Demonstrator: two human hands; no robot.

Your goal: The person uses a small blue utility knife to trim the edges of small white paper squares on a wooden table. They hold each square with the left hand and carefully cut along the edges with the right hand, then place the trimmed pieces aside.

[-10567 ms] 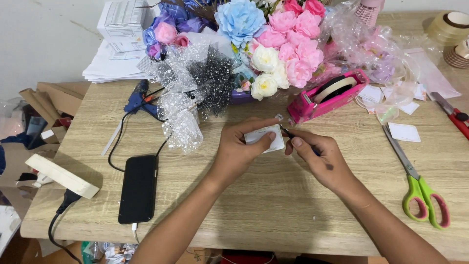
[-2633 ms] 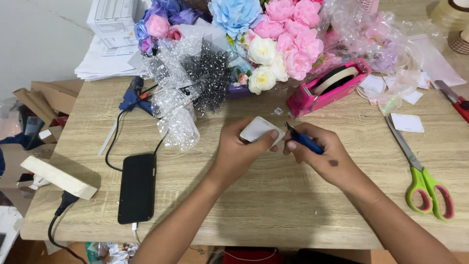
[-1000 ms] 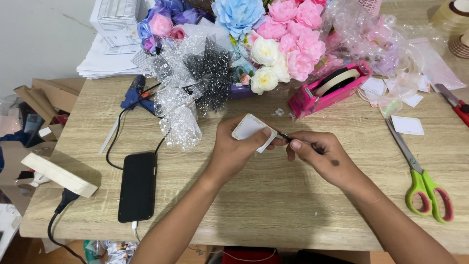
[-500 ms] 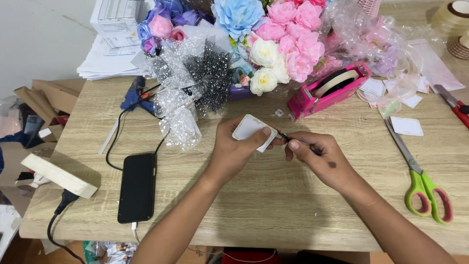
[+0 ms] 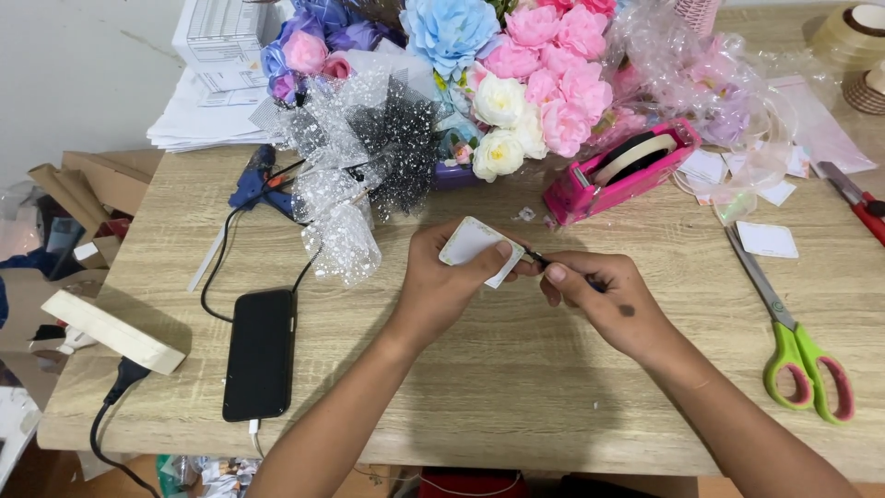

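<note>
A: Head view, hands?
B: I see left hand [image 5: 442, 281] pinching a white card [image 5: 475, 249] above the bench [image 5: 516, 387]; right hand [image 5: 604, 304] clamped on a dark pen [image 5: 539, 262], tip touching the card's edge.
A: Surroundings?
B: Phone [image 5: 261, 353] left, scissors [image 5: 793, 341] right, flowers [image 5: 516, 83] behind.

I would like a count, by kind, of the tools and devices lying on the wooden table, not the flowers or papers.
Scissors: 1
Pink tape dispenser: 1
Black phone: 1
Blue glue gun: 1
Red-handled cutter, partly cut off by the edge: 1
Total: 5
</note>
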